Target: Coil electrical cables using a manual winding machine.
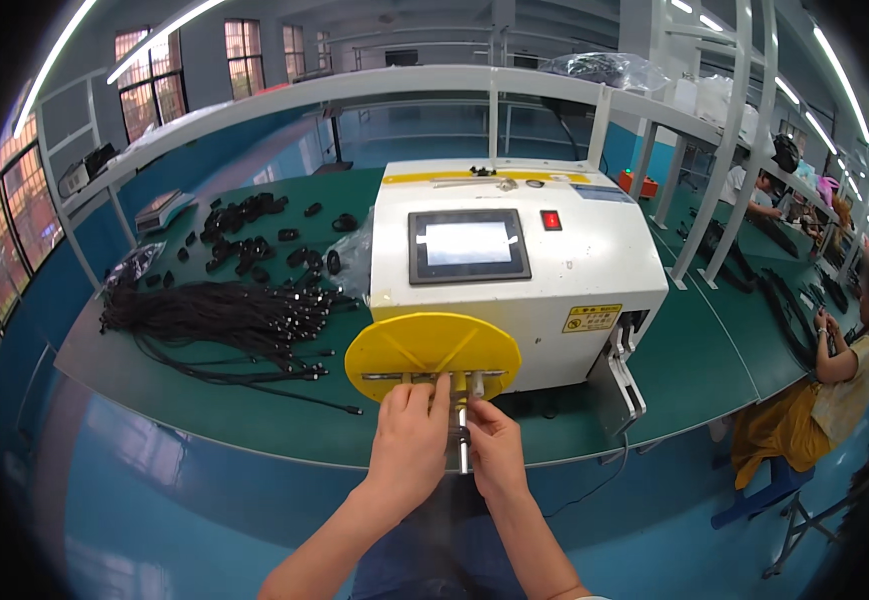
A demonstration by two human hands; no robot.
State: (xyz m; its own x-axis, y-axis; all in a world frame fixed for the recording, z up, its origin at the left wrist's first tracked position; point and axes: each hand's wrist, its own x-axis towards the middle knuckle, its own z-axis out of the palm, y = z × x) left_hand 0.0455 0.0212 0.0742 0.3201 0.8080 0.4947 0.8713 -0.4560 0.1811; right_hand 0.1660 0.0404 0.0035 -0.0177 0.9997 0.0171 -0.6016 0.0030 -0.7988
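Both hands raised — left hand (410, 432), right hand (495, 440) — at yellow disc (433, 352).

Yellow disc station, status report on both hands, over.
Left hand on the pins below the yellow disc. Right hand pinching a metal pin. Loose black cables lie clear, left.

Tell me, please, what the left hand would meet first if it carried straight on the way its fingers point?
Most likely the yellow disc on the white machine: the left hand points up at the disc's lower edge and the metal pins there, though depth is hard to judge.
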